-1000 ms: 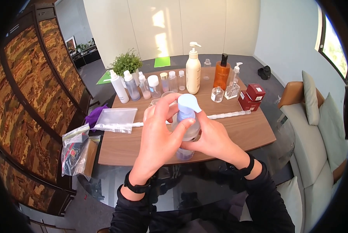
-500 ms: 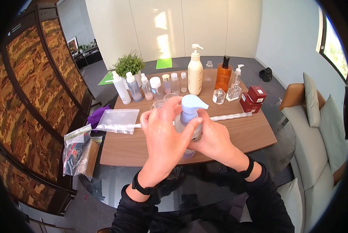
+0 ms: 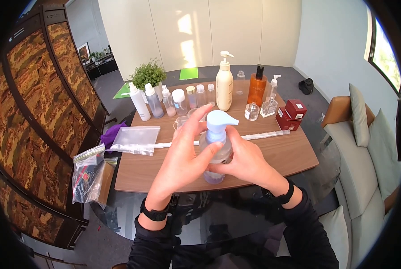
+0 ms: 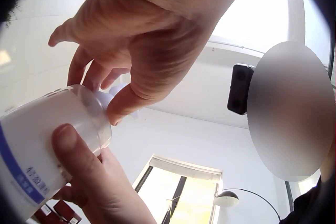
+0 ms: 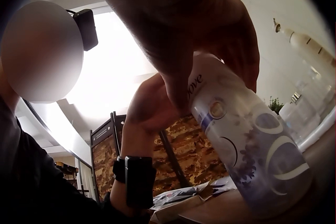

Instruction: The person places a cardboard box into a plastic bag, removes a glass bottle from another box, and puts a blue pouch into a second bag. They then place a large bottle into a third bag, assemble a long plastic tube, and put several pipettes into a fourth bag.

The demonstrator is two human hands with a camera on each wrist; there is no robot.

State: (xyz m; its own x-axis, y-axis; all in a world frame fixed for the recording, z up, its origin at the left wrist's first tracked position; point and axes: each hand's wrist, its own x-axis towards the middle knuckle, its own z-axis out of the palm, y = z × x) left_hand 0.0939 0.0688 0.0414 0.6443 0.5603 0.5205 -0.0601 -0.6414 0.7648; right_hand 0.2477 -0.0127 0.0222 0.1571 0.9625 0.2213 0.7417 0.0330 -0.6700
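Between both hands stands a translucent pump bottle (image 3: 222,154) with a light-blue pump head (image 3: 221,121), its spout pointing right in the head view. My left hand (image 3: 178,159) is at the bottle's neck, thumb on the near side and fingers round the far side, just under the pump head. In the left wrist view, that thumb (image 4: 126,106) presses at the collar. Lower down, my right hand (image 3: 249,159) grips the upper body of the bottle. Lilac flower print and white swirls show on the bottle's side in the right wrist view.
A long clear tube (image 3: 267,135) lies across the wooden table (image 3: 142,172) behind the hands. Several bottles line the back, with a tall cream pump bottle (image 3: 224,89) and an amber bottle (image 3: 257,91). Red boxes (image 3: 291,115) sit right, a plastic pouch (image 3: 137,136) left.
Compared with half a second ago, my left hand has turned, its index finger is straighter and its wrist has shifted left. The pump bottle stays between the hands; my right hand keeps its grip.
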